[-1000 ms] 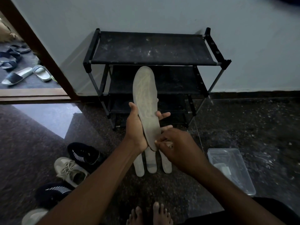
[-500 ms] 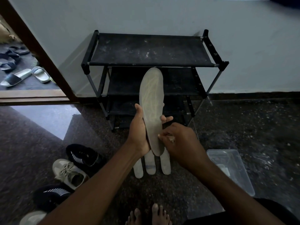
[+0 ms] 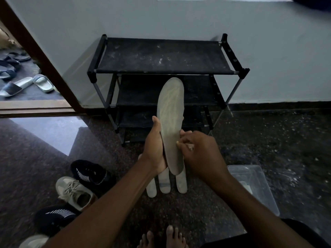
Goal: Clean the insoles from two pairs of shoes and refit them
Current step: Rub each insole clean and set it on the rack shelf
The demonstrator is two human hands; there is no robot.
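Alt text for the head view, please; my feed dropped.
The left hand grips a grey insole upright while the right hand holds a small pale item, unclear what, against its lower edge. Three more insoles lie on the floor beneath, shoes to the left, a clear tub to the right.

Matt grey insole [image 3: 170, 126]; clear plastic tub [image 3: 254, 187]; glossy floor [image 3: 44, 167].

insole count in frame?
4. One insole upright in the left hand; three insoles on the floor below: left, middle, right, tops hidden behind the hands.
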